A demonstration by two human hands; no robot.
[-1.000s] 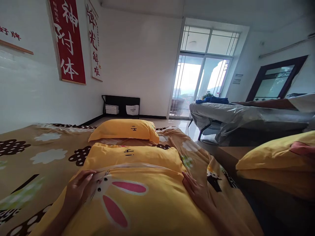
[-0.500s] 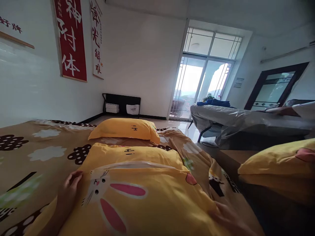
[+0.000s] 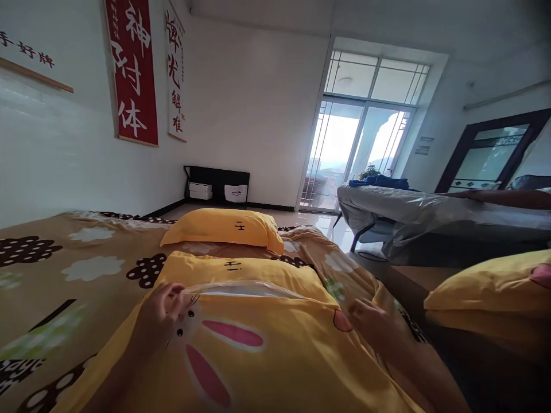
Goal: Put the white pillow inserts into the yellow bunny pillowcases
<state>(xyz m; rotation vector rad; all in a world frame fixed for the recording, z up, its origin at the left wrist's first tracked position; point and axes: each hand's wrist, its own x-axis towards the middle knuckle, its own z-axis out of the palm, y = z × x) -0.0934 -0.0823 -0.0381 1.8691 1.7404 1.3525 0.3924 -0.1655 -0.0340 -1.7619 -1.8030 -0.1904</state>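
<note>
A yellow pillowcase with a white rabbit print lies in front of me on the bed, a pillow shape under its cloth. Along its far side the mouth gapes a little, and a white strip shows inside. My left hand is at the left corner of that mouth, its fingers curled closed on the cloth. At the right edge, beside a pink patch, my right hand pinches the pillowcase with bent fingers. Just beyond the mouth lies a yellow flap marked "Hi".
Another yellow pillow lies farther up the patterned bedsheet. To the right are a yellow pillow and a plastic-covered table, with another person's arm over it. A black rack stands by the wall.
Both hands have moved forward along the pillowcase sides to its far corners. The right hand has come up from the lower right edge. The view has shifted slightly.
</note>
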